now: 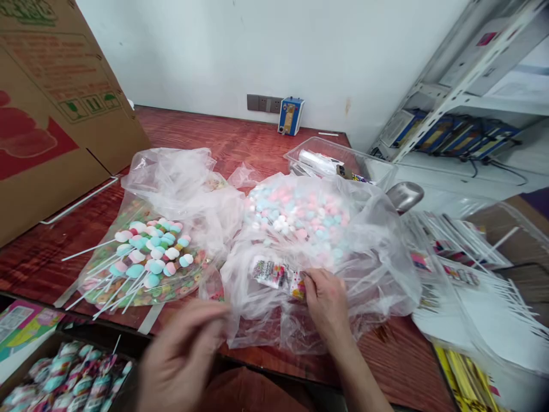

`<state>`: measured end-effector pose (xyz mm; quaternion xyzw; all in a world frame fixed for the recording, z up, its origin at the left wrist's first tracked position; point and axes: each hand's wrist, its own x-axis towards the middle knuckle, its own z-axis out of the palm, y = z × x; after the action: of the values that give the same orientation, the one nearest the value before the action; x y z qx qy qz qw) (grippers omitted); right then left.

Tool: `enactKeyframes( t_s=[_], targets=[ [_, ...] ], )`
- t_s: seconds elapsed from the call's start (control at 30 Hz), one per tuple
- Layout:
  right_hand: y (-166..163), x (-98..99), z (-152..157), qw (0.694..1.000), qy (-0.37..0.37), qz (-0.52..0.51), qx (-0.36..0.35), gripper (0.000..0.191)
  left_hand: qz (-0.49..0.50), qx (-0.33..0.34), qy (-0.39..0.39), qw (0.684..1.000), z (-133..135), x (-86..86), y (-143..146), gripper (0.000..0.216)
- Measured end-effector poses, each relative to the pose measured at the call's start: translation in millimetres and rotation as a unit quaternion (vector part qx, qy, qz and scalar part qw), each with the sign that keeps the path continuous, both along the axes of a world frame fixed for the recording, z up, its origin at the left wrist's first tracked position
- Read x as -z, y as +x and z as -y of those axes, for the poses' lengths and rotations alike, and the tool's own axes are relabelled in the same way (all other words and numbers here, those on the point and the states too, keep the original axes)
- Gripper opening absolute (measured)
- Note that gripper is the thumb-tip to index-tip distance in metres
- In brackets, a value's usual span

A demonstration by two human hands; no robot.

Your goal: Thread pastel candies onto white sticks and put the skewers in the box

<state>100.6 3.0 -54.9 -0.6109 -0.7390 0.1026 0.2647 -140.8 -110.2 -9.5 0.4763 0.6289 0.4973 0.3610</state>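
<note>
My right hand (328, 303) pinches a small printed wrapper (277, 273) that lies on the front of a large clear plastic bag (377, 274). Inside that bag is a heap of pink, blue and white marshmallows (300, 214). My left hand (182, 355) hovers low at the table's near edge, blurred, with its fingers loosely curled and nothing visible in them. To the left, a pile of marshmallow lollipops on white sticks (148, 252) rests on another clear bag.
A big cardboard box (51, 109) stands at the left. A tray of wrapped lollipops (68, 372) sits below the red wooden table (240, 137). A clear plastic tub (343, 160), a metal scoop (403, 195) and stacks of white sticks and wrappers (472, 252) lie to the right.
</note>
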Motion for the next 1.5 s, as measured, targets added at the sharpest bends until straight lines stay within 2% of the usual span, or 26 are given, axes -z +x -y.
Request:
enactKeyframes(
  t_s=[0.03, 0.07, 0.1, 0.17, 0.23, 0.3, 0.4, 0.43, 0.47, 0.57, 0.63, 0.67, 0.73, 0.83, 1.0, 1.07, 1.13, 1.23, 1.37, 1.5],
  targets=[
    [2.3, -3.4, -1.1, 1.0, 0.023, 0.017, -0.007, 0.023, 0.101, 0.104, -0.086, 0.986, -11.0, -6.2, 25.1, 0.021],
    [5.2, -7.7, -2.4, 0.998, 0.052, 0.037, -0.018, 0.026, 0.21, 0.192, -0.173, 0.943, -21.2, -10.1, 48.8, 0.023],
    [8.7, -12.9, -3.8, 0.995, 0.082, 0.053, -0.031, 0.029, 0.317, 0.233, -0.23, 0.89, -30.6, -11.1, 69.9, 0.025],
    [16.9, -26.1, -6.2, 0.989, 0.128, 0.059, -0.054, 0.031, 0.476, 0.245, -0.261, 0.803, -47.3, -5.9, 102.5, 0.027],
    [26.2, -42.6, -7.5, 0.989, 0.127, 0.001, -0.071, 0.029, 0.584, 0.209, -0.225, 0.751, -62.2, 4.3, 122.3, 0.032],
    [34.7, -60.8, -7.0, 0.989, 0.078, -0.091, -0.091, 0.025, 0.658, 0.185, -0.178, 0.707, -75.9, 12.7, 133.2, 0.034],
    [42.8, -83.9, -3.6, 0.971, -0.017, -0.205, -0.119, 0.019, 0.721, 0.196, -0.137, 0.65, -93.7, 14.1, 141.3, 0.037],
    [44.3, -88.9, -2.3, 0.965, -0.043, -0.227, -0.122, 0.019, 0.727, 0.192, -0.125, 0.647, -98.3, 11.6, 142.5, 0.041],
    [45.3, -92.3, -1.1, 0.96, -0.065, -0.243, -0.122, 0.018, 0.723, 0.178, -0.114, 0.658, -102.1, 8.2, 143.1, 0.044],
    [45.9, -93.3, 1.9, 0.955, -0.102, -0.261, -0.101, 0.015, 0.656, 0.086, -0.083, 0.745, -109.8, -3.7, 140.7, 0.038],
    [43.6, -89.4, 3.8, 0.961, -0.098, -0.247, -0.076, 0.017, 0.6, 0.023, -0.054, 0.798, -112.7, -9.9, 137.1, 0.03],
    [41.5, -87.1, 4.8, 0.966, -0.09, -0.233, -0.062, 0.021, 0.582, -0.002, -0.041, 0.812, -113.9, -12.0, 135.3, 0.029],
    [35.5, -82.7, 6.8, 0.976, -0.064, -0.204, -0.045, 0.03, 0.567, -0.035, -0.028, 0.822, -115.4, -14.5, 132.4, 0.032],
    [24.8, -77.7, 9.4, 0.981, -0.02, -0.19, -0.038, 0.041, 0.57, -0.055, -0.027, 0.819, -114.9, -14.2, 129.8, 0.037],
    [14.2, -72.1, 13.9, 0.98, 0.001, -0.194, -0.034, 0.047, 0.589, -0.027, -0.056, 0.806, -108.9, -7.7, 124.2, 0.033],
    [12.7, -71.7, 18.1, 0.975, -0.001, -0.218, -0.035, 0.051, 0.621, -0.029, -0.08, 0.779, -108.1, -5.7, 120.8, 0.036],
    [11.3, -72.9, 24.1, 0.965, -0.005, -0.26, -0.024, 0.051, 0.666, -0.034, -0.103, 0.739, -109.1, -5.0, 117.3, 0.039],
    [7.4, -77.0, 33.1, 0.952, 0.028, -0.304, -0.006, 0.039, 0.706, -0.029, -0.115, 0.699, -111.5, -4.4, 112.8, 0.04],
    [-0.5, -81.9, 37.4, 0.951, 0.105, -0.281, -0.075, 0.028, 0.703, 0.005, -0.104, 0.703, -111.3, 0.3, 109.2, 0.037],
    [-5.7, -81.0, 35.6, 0.96, 0.087, -0.245, -0.103, 0.025, 0.677, 0.015, -0.077, 0.732, -105.5, 0.0, 107.0, 0.034]
  ],
)
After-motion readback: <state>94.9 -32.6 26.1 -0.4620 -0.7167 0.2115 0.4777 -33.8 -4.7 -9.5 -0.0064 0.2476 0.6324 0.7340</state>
